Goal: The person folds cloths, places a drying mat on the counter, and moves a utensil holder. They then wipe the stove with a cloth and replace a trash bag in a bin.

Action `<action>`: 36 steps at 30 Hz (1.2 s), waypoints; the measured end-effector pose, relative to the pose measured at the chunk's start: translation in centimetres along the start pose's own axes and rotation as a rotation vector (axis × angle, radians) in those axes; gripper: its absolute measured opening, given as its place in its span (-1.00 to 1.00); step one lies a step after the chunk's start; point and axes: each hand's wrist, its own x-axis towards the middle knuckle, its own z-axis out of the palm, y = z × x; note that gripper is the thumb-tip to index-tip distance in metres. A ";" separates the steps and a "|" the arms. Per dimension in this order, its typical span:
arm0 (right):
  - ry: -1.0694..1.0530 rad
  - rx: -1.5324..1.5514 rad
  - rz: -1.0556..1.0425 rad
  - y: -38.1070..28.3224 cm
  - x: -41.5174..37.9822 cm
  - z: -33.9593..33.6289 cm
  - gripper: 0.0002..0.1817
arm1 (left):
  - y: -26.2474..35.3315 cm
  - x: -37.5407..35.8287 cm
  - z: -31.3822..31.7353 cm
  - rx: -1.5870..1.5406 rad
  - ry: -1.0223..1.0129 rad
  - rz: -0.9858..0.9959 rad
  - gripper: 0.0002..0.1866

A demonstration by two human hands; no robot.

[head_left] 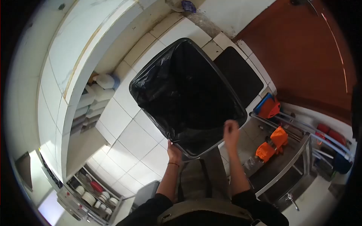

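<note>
A large black trash bin [241, 105] stands in front of me, its mouth facing up toward me. A black plastic bag [154, 81] lines it, wrinkled along the left wall and folded over part of the rim. My left hand [173, 152] is closed on the near left rim, thumb up and the other fingers hidden below the edge. My right hand [231, 131] is at the near right rim, slightly blurred, with its fingers curled together. What is between those fingers, if anything, I cannot make out.
White floor tiles [130, 150] surround the bin, with a dark mat [239, 75] behind it. Plastic jugs [105, 81] stand in a left recess. Orange cloths [271, 145] and cleaning poles [301, 126] are at right, near a brown door [309, 49]. Dishes [88, 197] sit on a lower left rack.
</note>
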 end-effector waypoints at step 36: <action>-0.074 0.812 0.551 -8.3 -1.2 27.0 -0.58 | 38.7 24.9 24.8 1.797 0.172 1.478 -0.48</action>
